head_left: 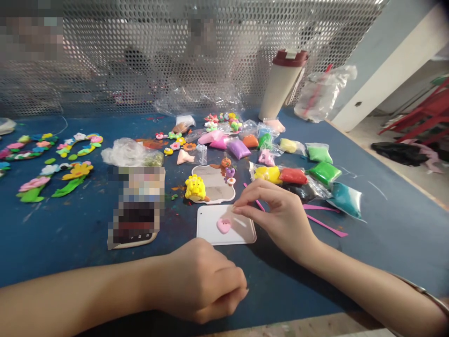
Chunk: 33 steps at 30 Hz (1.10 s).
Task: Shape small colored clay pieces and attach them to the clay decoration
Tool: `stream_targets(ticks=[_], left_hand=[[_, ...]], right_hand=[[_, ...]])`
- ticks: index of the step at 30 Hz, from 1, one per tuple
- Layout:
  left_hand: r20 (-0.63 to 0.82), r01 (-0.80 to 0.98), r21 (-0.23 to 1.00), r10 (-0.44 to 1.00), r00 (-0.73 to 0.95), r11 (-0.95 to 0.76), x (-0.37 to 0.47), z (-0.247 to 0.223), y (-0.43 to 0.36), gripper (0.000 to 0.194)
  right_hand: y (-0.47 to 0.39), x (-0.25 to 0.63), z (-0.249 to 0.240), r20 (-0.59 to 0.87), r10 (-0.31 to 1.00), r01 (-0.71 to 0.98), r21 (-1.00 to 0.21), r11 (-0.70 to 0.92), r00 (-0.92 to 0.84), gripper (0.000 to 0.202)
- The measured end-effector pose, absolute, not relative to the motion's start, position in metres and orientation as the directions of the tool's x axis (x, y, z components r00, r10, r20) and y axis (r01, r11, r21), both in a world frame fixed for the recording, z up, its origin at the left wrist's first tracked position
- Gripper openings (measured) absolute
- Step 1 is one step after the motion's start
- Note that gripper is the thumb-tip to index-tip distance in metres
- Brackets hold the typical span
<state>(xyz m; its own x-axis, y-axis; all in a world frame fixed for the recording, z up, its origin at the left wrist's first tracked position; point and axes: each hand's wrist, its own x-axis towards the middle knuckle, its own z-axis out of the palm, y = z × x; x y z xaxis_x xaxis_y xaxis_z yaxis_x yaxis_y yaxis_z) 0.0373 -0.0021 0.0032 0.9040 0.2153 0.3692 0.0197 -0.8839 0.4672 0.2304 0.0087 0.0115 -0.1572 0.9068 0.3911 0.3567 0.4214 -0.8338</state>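
Observation:
My left hand (210, 281) is closed in a loose fist just in front of a small white board (206, 238); whatever its curled fingers hold, if anything, is hidden. On that board lies a pink heart-shaped piece of clay (223, 226) with small dark marks. Thumb and index finger of my right hand (277, 215) are pinched together above the board's right side, and anything between the tips is too small to name. Behind the board, a mirror with a wavy white frame (215, 180) carries a yellow clay figure (195, 187) and an orange-brown clay figure (226, 163).
Bags of coloured clay, among them a green one (325, 173) and a teal one (346, 200), lie to the right near pink plastic tools (328, 225). A phone (136, 220) lies left. At the back stand a tumbler (282, 86) and a perforated metal panel (140, 70).

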Motion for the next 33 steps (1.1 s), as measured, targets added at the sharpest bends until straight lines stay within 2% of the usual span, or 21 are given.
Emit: stream_targets(ticks=[5,8,11,14,17,20,23,25,26,28,33], left_hand=[[0.366,0.018,0.462,0.209,0.907,-0.887,0.038,0.002,-0.002,0.025],[0.413,0.046,0.387,0.218,0.884,-0.921,0.039,0.001,-0.003,0.025],[0.480,0.114,0.323,0.267,0.836,-0.939,0.039,0.000,-0.004,0.021],[0.505,0.170,0.395,0.368,0.781,-0.903,0.037,-0.002,-0.006,0.017],[0.509,0.292,0.428,0.494,0.704,-0.856,0.033,0.003,-0.004,0.019],[0.502,0.435,0.438,0.615,0.608,-0.787,0.032,0.023,0.004,0.025],[0.476,0.543,0.475,0.721,0.504,-0.693,0.033,0.046,0.018,0.023],[0.514,0.561,0.421,0.698,0.499,-0.712,0.034,0.055,0.027,0.013],[0.527,0.568,0.388,0.681,0.509,-0.725,0.035,0.056,0.030,0.009],[0.536,0.565,0.340,0.648,0.541,-0.752,0.037,0.054,0.034,0.013],[0.566,0.517,0.320,0.598,0.567,-0.794,0.039,0.041,0.033,0.010]], right_hand=[[0.009,0.235,0.014,0.464,0.861,0.386,-0.770,0.509,-0.209,0.014],[0.007,0.237,0.016,0.487,0.836,0.437,-0.713,0.548,-0.253,0.016],[0.006,0.237,0.016,0.469,0.854,0.479,-0.710,0.517,-0.226,0.021],[0.008,0.234,0.014,0.410,0.890,0.471,-0.757,0.454,-0.198,0.025],[0.011,0.231,0.011,0.243,0.950,0.325,-0.898,0.296,-0.196,0.028],[0.013,0.229,0.009,0.046,0.960,0.007,-0.999,0.049,-0.276,0.029],[0.013,0.227,0.011,-0.033,0.930,-0.277,-0.950,-0.142,-0.365,0.026],[0.011,0.227,0.013,-0.061,0.905,-0.384,-0.892,-0.239,-0.420,0.024],[0.010,0.227,0.013,-0.074,0.893,-0.418,-0.865,-0.279,-0.445,0.024],[0.008,0.228,0.013,-0.099,0.873,-0.451,-0.825,-0.340,-0.477,0.025],[0.004,0.232,0.013,-0.174,0.858,-0.461,-0.782,-0.419,-0.483,0.025]])
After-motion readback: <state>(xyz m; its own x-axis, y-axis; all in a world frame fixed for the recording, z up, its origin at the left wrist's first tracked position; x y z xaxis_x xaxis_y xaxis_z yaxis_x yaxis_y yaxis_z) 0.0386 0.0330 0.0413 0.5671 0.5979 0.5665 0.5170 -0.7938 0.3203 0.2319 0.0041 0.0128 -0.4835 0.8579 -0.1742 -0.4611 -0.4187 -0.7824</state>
